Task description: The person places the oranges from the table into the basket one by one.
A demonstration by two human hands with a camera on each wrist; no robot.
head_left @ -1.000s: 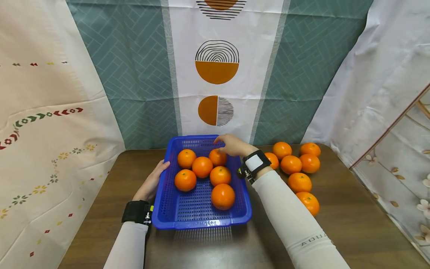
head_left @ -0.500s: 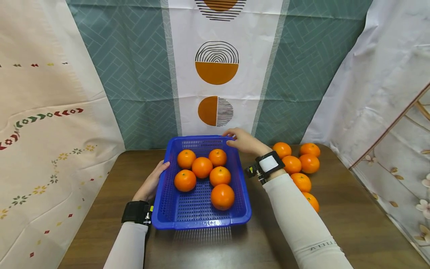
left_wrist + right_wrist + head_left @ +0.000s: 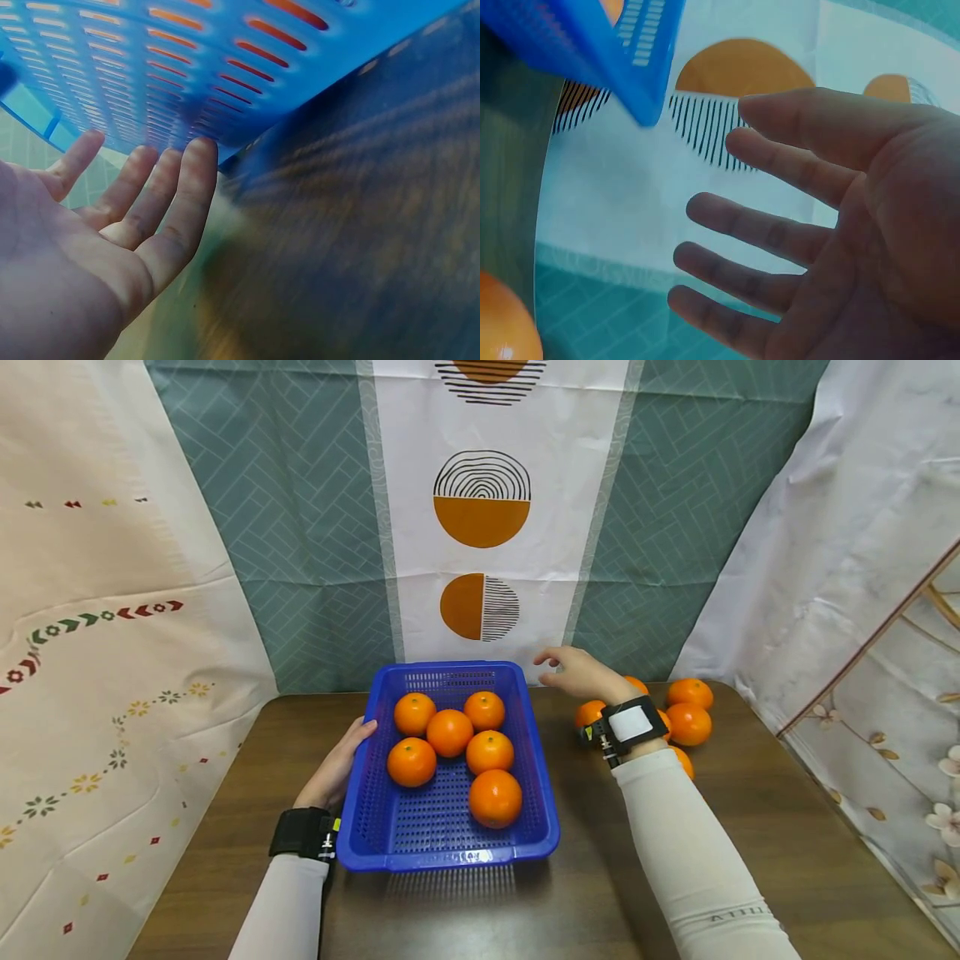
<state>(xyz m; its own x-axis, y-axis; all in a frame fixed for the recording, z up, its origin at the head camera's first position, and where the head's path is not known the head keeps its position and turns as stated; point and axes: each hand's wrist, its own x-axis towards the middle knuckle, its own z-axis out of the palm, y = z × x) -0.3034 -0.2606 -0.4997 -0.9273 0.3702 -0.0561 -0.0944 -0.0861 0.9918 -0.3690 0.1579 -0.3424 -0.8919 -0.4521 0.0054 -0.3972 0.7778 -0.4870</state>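
Note:
A blue plastic basket (image 3: 465,857) with several oranges (image 3: 450,732) inside stands on the brown table. My left hand (image 3: 339,766) lies along its left side, and in the left wrist view the extended fingertips of that hand (image 3: 127,225) touch the slotted wall. To the right of the basket's far corner my right hand (image 3: 585,677) hovers with nothing in it. The right wrist view has the fingers of this hand (image 3: 817,225) spread and relaxed, the basket's corner (image 3: 641,97) apart from them.
Several more oranges (image 3: 688,724) lie on the table (image 3: 757,827) at the right, some partly hidden behind my right wrist and forearm. One orange (image 3: 506,322) shows at the lower left of the right wrist view. A patterned cloth (image 3: 322,568) hangs behind the table.
My right hand has moved right, from over the orange at the basket's far right corner to outside the basket. That orange stays inside. My left hand has kept its place.

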